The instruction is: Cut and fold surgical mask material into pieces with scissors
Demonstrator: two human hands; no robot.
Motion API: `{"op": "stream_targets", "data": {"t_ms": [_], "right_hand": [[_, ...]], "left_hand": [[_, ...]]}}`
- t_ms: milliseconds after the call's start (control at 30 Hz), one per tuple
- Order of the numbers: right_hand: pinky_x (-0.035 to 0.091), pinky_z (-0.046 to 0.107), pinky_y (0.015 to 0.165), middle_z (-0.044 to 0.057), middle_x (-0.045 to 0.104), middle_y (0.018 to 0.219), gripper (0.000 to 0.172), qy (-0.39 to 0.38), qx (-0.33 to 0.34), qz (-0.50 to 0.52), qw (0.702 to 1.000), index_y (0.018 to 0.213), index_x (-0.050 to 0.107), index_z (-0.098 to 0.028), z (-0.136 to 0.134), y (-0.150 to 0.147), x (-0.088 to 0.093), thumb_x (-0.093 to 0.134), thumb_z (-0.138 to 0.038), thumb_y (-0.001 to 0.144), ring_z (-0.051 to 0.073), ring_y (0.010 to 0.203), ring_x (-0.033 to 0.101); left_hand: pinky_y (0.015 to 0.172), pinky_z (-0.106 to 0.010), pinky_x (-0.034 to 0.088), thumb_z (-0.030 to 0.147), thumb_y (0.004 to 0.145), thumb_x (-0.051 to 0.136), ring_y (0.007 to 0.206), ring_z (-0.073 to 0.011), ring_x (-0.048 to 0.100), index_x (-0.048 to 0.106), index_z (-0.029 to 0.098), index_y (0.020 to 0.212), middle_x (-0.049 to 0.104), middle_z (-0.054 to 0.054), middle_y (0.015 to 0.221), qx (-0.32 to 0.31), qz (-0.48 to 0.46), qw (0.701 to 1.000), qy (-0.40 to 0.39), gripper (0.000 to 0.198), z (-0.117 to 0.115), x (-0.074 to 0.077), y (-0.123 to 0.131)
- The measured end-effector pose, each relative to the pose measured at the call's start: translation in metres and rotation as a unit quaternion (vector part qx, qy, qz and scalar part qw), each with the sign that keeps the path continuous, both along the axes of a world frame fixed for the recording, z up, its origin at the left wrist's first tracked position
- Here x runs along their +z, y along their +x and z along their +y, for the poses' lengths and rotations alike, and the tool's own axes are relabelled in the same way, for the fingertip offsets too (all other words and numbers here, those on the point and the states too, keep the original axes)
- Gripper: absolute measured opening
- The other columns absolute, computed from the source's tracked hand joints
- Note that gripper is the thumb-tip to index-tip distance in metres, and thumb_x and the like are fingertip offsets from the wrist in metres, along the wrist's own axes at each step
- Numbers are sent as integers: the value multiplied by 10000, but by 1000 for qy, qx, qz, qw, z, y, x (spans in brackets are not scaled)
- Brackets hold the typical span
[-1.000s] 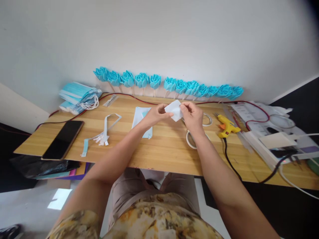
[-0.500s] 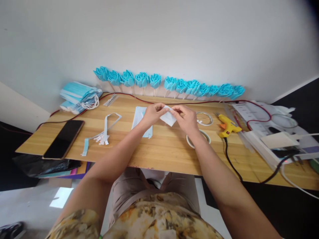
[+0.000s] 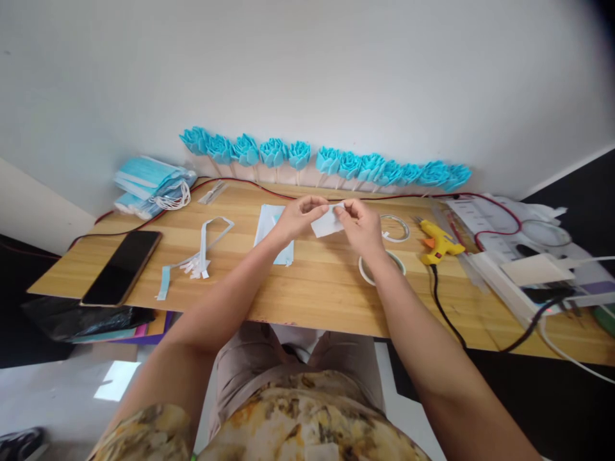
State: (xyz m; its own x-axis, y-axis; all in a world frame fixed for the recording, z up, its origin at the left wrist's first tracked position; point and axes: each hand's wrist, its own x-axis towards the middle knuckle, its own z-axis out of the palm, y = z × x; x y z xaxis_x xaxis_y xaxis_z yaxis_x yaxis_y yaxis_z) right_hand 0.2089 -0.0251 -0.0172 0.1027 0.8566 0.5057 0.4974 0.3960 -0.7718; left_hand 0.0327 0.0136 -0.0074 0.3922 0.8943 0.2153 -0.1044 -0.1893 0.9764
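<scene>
Between my two hands, above the middle of the table, is a small pale piece of mask fabric. My left hand pinches its upper left corner between thumb and fingers. With thumb and forefinger my right hand grips its right side. Left of my left hand, flat pale-blue mask pieces lie on the wood. A tape roll and a second, wider tape roll lie by my right hand and forearm; the forearm covers part of the wider one.
Blue fabric flowers on sticks lean along the wall. A pile of face masks, a phone and cut strips are on the left. On the right are a yellow glue gun, its cable and a power strip.
The fabric piece has turned in my fingers: its lower corner pointed down and now its lower edge lies nearly level. My right hand has shifted its grip slightly.
</scene>
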Motion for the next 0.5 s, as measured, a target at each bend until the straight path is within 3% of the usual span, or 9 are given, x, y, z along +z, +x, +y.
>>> {"op": "stream_targets", "data": {"t_ms": [100,200,333,500], "right_hand": [[479,317,718,6,710,760,161,9,-1,-30,1000,821,630,-228,-3,-3,2,629,-377,883,183,730,655],[502,324,745,12,728,837,128,-10,26,2,1000,879,631,-229,-2,-5,1,657,-349,841,185,770,670],[520,314,738,10,726,916,264,-45,80,65,994,1015,612,-238,3,-5,-4,685,-303,770,178,805,670],[544,364,841,43,748,1044,321,-46,82,88,992,1063,593,-235,7,-4,-8,671,-290,756,211,932,696]], "left_hand": [[745,-272,455,399,780,729,777,-133,601,675,151,832,692,-34,836,3,30,999,24,260,-1,-2,1],[691,-260,429,345,792,704,704,-114,562,663,155,770,655,-7,751,22,34,999,28,196,-2,-4,2],[661,-249,418,285,770,708,669,-101,545,672,158,750,650,6,725,19,11,1000,-1,134,-2,-4,3],[700,-264,462,310,743,751,698,-118,594,685,161,761,695,-2,761,55,-66,995,-50,164,1,-2,1]]}}
